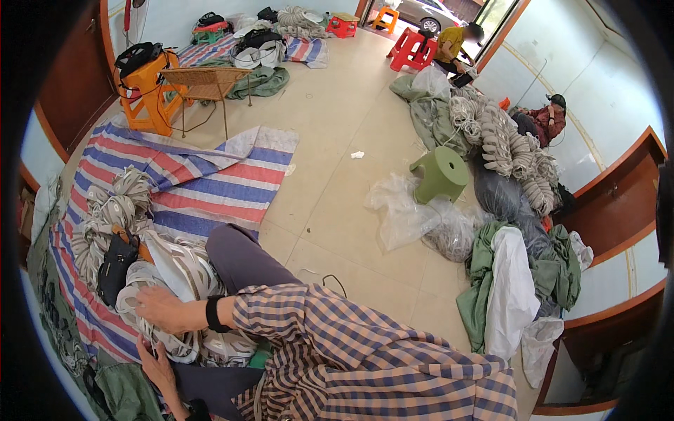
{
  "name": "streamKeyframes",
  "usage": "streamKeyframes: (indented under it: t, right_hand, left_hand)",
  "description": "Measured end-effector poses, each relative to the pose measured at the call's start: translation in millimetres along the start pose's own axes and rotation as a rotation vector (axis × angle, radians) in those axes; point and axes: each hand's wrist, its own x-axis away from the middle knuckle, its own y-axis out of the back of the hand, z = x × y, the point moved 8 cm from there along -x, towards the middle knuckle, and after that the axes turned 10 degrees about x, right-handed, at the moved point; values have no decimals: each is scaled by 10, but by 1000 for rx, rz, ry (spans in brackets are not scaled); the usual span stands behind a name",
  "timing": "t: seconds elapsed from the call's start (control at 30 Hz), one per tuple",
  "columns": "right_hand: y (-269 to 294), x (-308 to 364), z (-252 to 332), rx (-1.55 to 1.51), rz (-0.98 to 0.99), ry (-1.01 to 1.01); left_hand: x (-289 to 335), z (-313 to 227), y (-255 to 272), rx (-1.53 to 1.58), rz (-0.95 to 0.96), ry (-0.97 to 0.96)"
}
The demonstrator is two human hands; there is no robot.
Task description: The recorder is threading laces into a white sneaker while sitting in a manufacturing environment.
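Observation:
A heap of pale shoe uppers (179,270), white and beige, lies against my bent leg. My right hand (168,310), with a black band at the wrist, reaches across it; its fingers are bent over a pale shoe upper (128,300) at the heap's left side, fingertips partly hidden. Below it, my left hand (159,368) comes up from the lower edge. Its fingers are stretched out and apart against the near side of the same heap. A black pouch-like item (117,268) sits just beyond my right hand. Behind that are stacked bundles of uppers (116,203).
A striped sheet (232,175) spreads under the bundles. Beyond it stand a wicker-topped stand (203,78) and an orange stool (149,95). On the right are a green stool (441,174), plastic bags (411,217) and piled bundles (500,140). Two people sit farther back.

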Motion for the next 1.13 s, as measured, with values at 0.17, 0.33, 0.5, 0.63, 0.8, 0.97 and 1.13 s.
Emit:
streamKeyframes:
  t: [0.17, 0.33, 0.5, 0.63, 0.8, 0.97, 1.13]
  right_hand:
    - [-111, -36, 490, 276, -174, 530]
    - [-194, -153, 414, 456, -154, 546]
    - [-93, -202, 418, 488, 6, 765]
    - [250, -413, 112, 698, -43, 549]
    - [277, -383, -182, 833, 231, 258]
    - [471, -365, -469, 946, 49, 271]
    - [714, -203, -1700, 1094, 188, -2]
  left_hand:
    - [16, 118, 120, 191, -6, -66]
    - [18, -224, 131, -24, -131, -138]
    - [121, -246, 243, -105, -202, -68]
    - [134, -337, 242, -98, -220, -133]
    - [160, -313, 251, -95, -216, -123]
    - [101, -347, 257, -92, -211, -98]
    - [-110, -255, -9, 2, -133, -196]
